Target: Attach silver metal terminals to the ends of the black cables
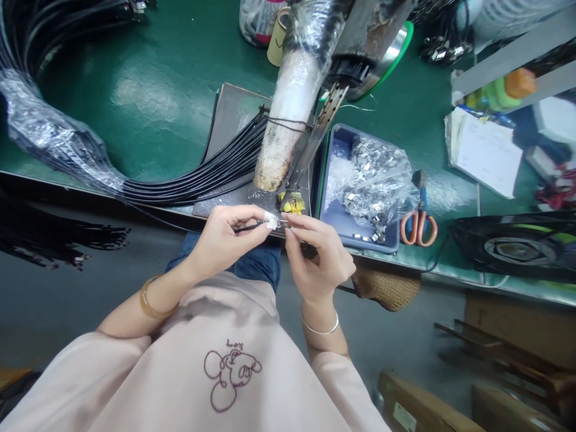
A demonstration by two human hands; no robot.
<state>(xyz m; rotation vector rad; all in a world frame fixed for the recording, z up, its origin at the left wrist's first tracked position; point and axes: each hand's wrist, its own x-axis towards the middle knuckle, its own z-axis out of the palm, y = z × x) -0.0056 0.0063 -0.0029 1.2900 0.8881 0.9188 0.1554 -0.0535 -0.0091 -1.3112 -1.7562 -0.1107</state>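
Note:
Between the thumb and fingers of my left hand point(227, 231) is the end of a black cable point(245, 227); white tape wraps those fingertips. My right hand point(317, 252) is closed in a pinch right beside it, at the thin bare wire end point(282, 222). Whatever sits in the right fingertips is too small to make out. A bundle of black cables point(193, 183) curves in from the left, partly wrapped in clear film. Just beyond my hands a yellow piece point(292, 203) lies below a perforated metal shaft point(330, 111).
A film-wrapped white tube point(292, 90) slants down above my hands. To the right stand a blue tray point(324, 207) with bagged small metal connectors point(378, 174), orange-handled scissors point(418, 225) and a black fan point(517, 246). Papers point(486, 150) lie farther back on the green table point(157, 42).

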